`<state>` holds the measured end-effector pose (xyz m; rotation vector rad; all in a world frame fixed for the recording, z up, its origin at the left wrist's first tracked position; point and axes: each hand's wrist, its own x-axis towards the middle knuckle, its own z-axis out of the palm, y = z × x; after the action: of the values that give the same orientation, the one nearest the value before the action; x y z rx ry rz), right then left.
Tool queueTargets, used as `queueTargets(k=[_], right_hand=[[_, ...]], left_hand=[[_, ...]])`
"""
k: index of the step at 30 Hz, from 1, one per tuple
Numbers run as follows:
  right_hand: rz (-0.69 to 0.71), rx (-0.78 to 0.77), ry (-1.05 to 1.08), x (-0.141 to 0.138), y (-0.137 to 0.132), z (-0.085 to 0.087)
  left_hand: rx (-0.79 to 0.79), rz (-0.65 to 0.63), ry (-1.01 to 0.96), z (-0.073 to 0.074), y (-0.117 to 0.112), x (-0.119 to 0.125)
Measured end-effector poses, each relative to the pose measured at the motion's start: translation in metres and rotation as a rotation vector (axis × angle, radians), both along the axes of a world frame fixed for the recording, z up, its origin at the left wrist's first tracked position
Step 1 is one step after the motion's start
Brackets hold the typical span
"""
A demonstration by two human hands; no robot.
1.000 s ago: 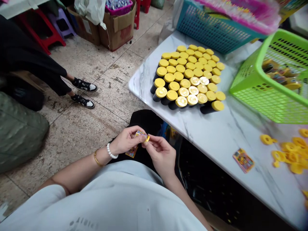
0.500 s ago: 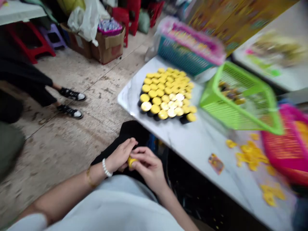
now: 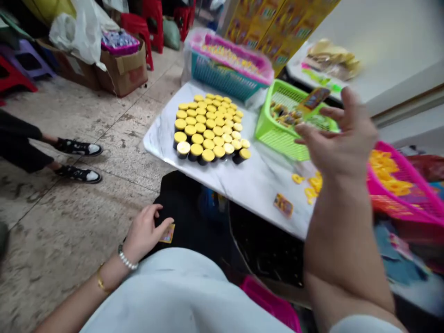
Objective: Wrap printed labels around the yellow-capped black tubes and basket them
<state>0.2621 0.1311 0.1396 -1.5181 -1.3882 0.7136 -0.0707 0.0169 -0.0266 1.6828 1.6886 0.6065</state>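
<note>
**What's at the far left?**
A person's legs in black trousers point(image 3: 24, 143), with black-and-white sneakers point(image 3: 78, 148) on the tile floor point(image 3: 69, 240). Farther back, a white plastic bag point(image 3: 78, 34) leans over a cardboard box point(image 3: 123, 74).

**And the left hand?**
The left hand point(image 3: 144, 233) is over a dark cloth lap point(image 3: 183, 199), its fingers curled loosely and close together. A small printed card point(image 3: 168, 233) lies just at the thumb, on the dark cloth. I can't tell whether the thumb is pressing it.

**What's on the table?**
A marble-topped table point(image 3: 159, 138) carries a tight block of yellow-capped black bottles point(image 3: 208, 132). A teal basket point(image 3: 222, 78) stands behind the block, and a lime-green basket point(image 3: 277, 138) stands to its right.

**The right hand?**
The right hand point(image 3: 338, 138) is raised with its fingers point(image 3: 350, 104) spread wide. A blurred second printed card point(image 3: 314, 101) is right beside the fingertips, in front of the lime-green basket. I can't tell whether they touch it.

**Anything in the way?**
The right forearm point(image 3: 336, 240) crosses the table's edge and partly hides yellow plastic pieces point(image 3: 312, 185). A third card point(image 3: 283, 205) lies on the marble just left of the forearm. Farther right, a pink basket point(image 3: 398, 185) holds more yellow pieces.
</note>
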Motion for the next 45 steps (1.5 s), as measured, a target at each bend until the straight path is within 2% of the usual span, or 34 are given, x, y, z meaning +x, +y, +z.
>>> queueTargets(k=[4, 6, 8, 12, 14, 16, 19, 22, 24, 27, 30, 34, 36, 40, 45], right_hand=[[-0.077, 0.036, -0.178, -0.022, -0.053, -0.043], [-0.126, 0.076, -0.283, -0.037, -0.082, -0.06], [-0.121, 0.063, -0.312, -0.057, -0.106, -0.077], [0.16, -0.258, 0.021, -0.106, -0.135, -0.119], [0.237, -0.438, 0.247, -0.126, -0.14, -0.138], [0.303, -0.583, 0.453, -0.136, -0.141, -0.147], [0.329, -0.641, 0.591, -0.134, -0.134, -0.145], [0.341, -0.655, 0.6, -0.122, -0.125, -0.136], [0.417, -0.687, 0.619, -0.115, -0.12, -0.133], [0.505, -0.704, 0.666, -0.113, -0.116, -0.134], [0.404, -0.672, 0.662, -0.12, -0.114, -0.141], [0.258, -0.64, 0.614, -0.133, -0.112, -0.148], [0.231, -0.629, 0.586, -0.138, -0.111, -0.148], [0.187, -0.552, 0.527, -0.148, -0.111, -0.148], [0.261, -0.468, 0.377, -0.154, -0.116, -0.154]], left_hand=[[-0.008, -0.038, 0.232, -0.006, -0.018, 0.002], [-0.018, -0.086, 0.252, -0.007, -0.023, 0.003], [-0.023, -0.13, 0.177, -0.008, -0.024, 0.002], [-0.112, -0.155, -0.143, 0.0, -0.01, 0.005], [-0.166, -0.159, -0.259, 0.013, 0.001, 0.015], [-0.188, -0.18, -0.335, 0.027, 0.013, 0.03], [-0.222, -0.133, -0.494, 0.04, 0.027, 0.048], [-0.395, -0.105, -0.704, 0.041, 0.033, 0.051], [-0.419, -0.102, -0.698, 0.037, 0.031, 0.046], [-0.326, -0.102, -0.578, 0.032, 0.027, 0.041], [-0.348, -0.101, -0.646, 0.031, 0.027, 0.04], [-0.422, -0.004, -0.842, 0.032, 0.027, 0.034], [-0.372, 0.053, -0.827, 0.032, 0.023, 0.028], [-0.149, 0.215, -0.703, 0.033, 0.008, 0.018], [0.051, 0.123, -0.523, 0.038, 0.0, 0.018]])
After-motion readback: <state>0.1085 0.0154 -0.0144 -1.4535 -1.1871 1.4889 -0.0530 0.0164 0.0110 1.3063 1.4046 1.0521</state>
